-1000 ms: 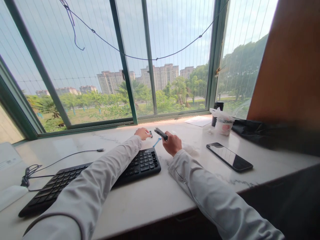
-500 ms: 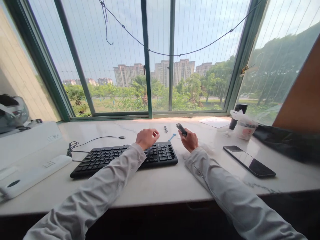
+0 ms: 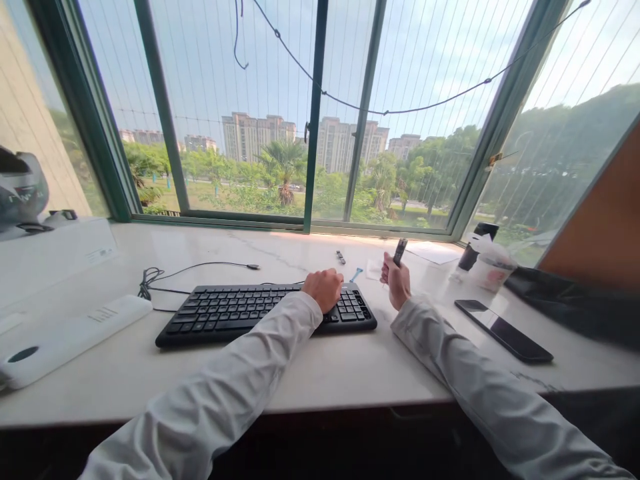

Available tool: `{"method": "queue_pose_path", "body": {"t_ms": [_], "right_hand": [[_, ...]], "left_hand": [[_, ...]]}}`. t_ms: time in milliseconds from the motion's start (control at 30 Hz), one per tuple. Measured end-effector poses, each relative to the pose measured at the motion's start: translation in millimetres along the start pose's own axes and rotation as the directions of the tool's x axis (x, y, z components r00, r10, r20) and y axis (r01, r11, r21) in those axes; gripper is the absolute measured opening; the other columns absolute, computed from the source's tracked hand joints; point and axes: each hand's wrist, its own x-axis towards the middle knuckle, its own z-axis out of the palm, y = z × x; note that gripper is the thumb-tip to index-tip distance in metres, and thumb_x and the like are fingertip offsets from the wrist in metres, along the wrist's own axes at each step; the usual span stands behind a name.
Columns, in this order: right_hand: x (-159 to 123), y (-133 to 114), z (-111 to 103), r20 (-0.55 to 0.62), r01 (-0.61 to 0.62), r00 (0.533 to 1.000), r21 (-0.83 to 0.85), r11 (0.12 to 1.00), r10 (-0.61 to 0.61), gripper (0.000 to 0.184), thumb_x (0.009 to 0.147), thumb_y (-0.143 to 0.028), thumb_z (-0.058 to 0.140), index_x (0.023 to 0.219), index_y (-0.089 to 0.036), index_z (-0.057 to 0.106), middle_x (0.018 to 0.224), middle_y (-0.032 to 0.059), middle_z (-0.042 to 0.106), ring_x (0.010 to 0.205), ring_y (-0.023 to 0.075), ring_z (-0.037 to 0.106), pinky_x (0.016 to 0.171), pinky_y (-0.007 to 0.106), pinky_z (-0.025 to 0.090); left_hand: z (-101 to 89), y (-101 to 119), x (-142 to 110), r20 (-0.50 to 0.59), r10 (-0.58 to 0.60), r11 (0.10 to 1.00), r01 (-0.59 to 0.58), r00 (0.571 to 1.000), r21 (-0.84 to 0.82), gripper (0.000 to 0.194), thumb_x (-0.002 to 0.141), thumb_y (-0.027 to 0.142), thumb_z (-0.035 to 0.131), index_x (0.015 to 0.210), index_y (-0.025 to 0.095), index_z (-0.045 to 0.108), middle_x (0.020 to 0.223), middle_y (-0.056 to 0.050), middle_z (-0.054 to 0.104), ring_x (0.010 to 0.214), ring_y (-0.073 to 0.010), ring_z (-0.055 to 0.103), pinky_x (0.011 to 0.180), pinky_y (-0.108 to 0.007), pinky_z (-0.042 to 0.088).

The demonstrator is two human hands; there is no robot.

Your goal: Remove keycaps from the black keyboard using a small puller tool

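A black keyboard (image 3: 225,310) lies on the marble-patterned counter. Over its right part, by the number pad, my left hand (image 3: 323,289) is closed with the fingers curled down; the fingertips are hidden, so what they pinch, if anything, cannot be made out. To the right of the keyboard my right hand (image 3: 397,281) is raised, wrapped round a small black tool with a grey tip (image 3: 401,251) that points up. Some small dark pieces, keycap-sized (image 3: 341,257), lie behind the keyboard. Close to its back right corner is a small light-blue plastic tool (image 3: 356,274).
A black phone (image 3: 503,330) lies at the right, with a plastic cup in a bag (image 3: 486,268) behind it. At the left are a coiled black cable (image 3: 150,283), a white long device (image 3: 80,340) and a white box (image 3: 55,257). The window stands behind the counter.
My left hand has come down onto the keyboard's right part, fingers more curled. My right hand has turned the black tool more upright. The view has shifted slightly.
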Motion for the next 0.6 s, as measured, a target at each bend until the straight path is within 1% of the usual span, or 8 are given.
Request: {"method": "queue_pose_path", "body": {"t_ms": [33, 100, 167, 233, 300, 367, 467, 600], "right_hand": [[1.8, -2.6, 6.7, 0.024, -0.056, 0.998, 0.11, 0.992, 0.054, 0.039, 0.079, -0.051, 0.063, 0.066, -0.023, 0.038, 0.052, -0.0075, 0.032, 0.044, 0.0091, 0.025, 0.043, 0.025, 0.024], [6.1, -6.2, 21.7, 0.1, -0.162, 0.985, 0.232, 0.959, 0.142, 0.039, 0.08, -0.045, 0.065, 0.065, -0.022, 0.037, 0.052, -0.0082, 0.03, 0.042, 0.0078, 0.023, 0.04, 0.023, 0.025], [9.2, -5.6, 37.1, 0.187, -0.274, 0.956, 0.28, 0.92, 0.228, 0.037, 0.08, -0.038, 0.067, 0.065, -0.022, 0.038, 0.052, -0.0079, 0.033, 0.042, 0.0069, 0.027, 0.039, 0.022, 0.03], [9.2, -0.7, 50.0, 0.224, -0.337, 0.935, 0.317, 0.886, 0.275, 0.035, 0.08, -0.033, 0.069, 0.065, -0.021, 0.04, 0.053, -0.0071, 0.037, 0.043, 0.0065, 0.032, 0.041, 0.02, 0.036], [5.4, 6.8, 58.2, 0.239, -0.358, 0.927, 0.34, 0.87, 0.288, 0.034, 0.079, -0.034, 0.07, 0.066, -0.02, 0.042, 0.055, -0.0062, 0.041, 0.045, 0.0065, 0.037, 0.043, 0.02, 0.039], [-0.4, 13.8, 61.2, 0.263, -0.366, 0.922, 0.35, 0.862, 0.285, 0.035, 0.077, -0.036, 0.073, 0.067, -0.02, 0.043, 0.055, -0.0061, 0.043, 0.046, 0.0065, 0.038, 0.042, 0.02, 0.04], [-6.9, 18.8, 60.0, 0.288, -0.362, 0.92, 0.361, 0.859, 0.267, 0.036, 0.075, -0.036, 0.075, 0.068, -0.02, 0.043, 0.054, -0.0071, 0.04, 0.044, 0.006, 0.035, 0.039, 0.02, 0.036], [-5.4, 18.1, 58.1, 0.285, -0.311, 0.937, 0.408, 0.858, 0.204, 0.037, 0.077, -0.038, 0.073, 0.067, -0.021, 0.042, 0.054, -0.0078, 0.037, 0.043, 0.0057, 0.032, 0.038, 0.02, 0.032]], "left_hand": [[-0.3, -0.4, -0.5, -0.005, -0.004, 1.0, 0.004, 1.0, -0.006, 0.036, 0.096, 0.035, 0.035, 0.096, 0.022, 0.068, 0.098, -0.007, 0.066, 0.084, -0.0221, 0.065, 0.073, -0.034, 0.047], [-0.4, -1.6, -1.1, -0.003, -0.023, 1.0, 0.023, 1.0, -0.015, 0.036, 0.096, 0.036, 0.036, 0.098, 0.023, 0.069, 0.1, -0.007, 0.065, 0.086, -0.0218, 0.065, 0.074, -0.034, 0.048], [-0.1, -2.8, -1.4, 0.02, -0.036, 0.999, 0.036, 0.999, -0.02, 0.036, 0.096, 0.036, 0.036, 0.099, 0.023, 0.069, 0.102, -0.008, 0.064, 0.088, -0.0221, 0.064, 0.076, -0.034, 0.048], [0.6, -3.8, -1.7, 0.05, -0.04, 0.999, 0.041, 0.998, -0.023, 0.036, 0.095, 0.036, 0.037, 0.101, 0.023, 0.07, 0.104, -0.009, 0.064, 0.09, -0.0229, 0.064, 0.078, -0.035, 0.048], [1.4, -4.1, -1.8, 0.066, -0.044, 0.999, 0.046, 0.997, -0.024, 0.037, 0.095, 0.037, 0.037, 0.103, 0.023, 0.07, 0.104, -0.01, 0.064, 0.092, -0.0235, 0.064, 0.08, -0.036, 0.049], [2.3, -3.5, -1.9, 0.064, -0.048, 0.998, 0.049, 0.997, -0.027, 0.037, 0.095, 0.037, 0.037, 0.102, 0.023, 0.07, 0.104, -0.009, 0.064, 0.092, -0.0237, 0.064, 0.081, -0.037, 0.049], [4.1, -1.5, -1.7, 0.047, -0.045, 0.998, 0.047, 0.998, -0.039, 0.036, 0.095, 0.038, 0.037, 0.101, 0.025, 0.07, 0.103, -0.008, 0.065, 0.092, -0.023, 0.064, 0.081, -0.036, 0.049], [7.0, -0.4, -1.3, 0.036, -0.025, 0.999, 0.026, 0.999, -0.029, 0.034, 0.094, 0.036, 0.038, 0.095, 0.023, 0.07, 0.099, -0.007, 0.066, 0.087, -0.0216, 0.065, 0.077, -0.033, 0.049]]}}
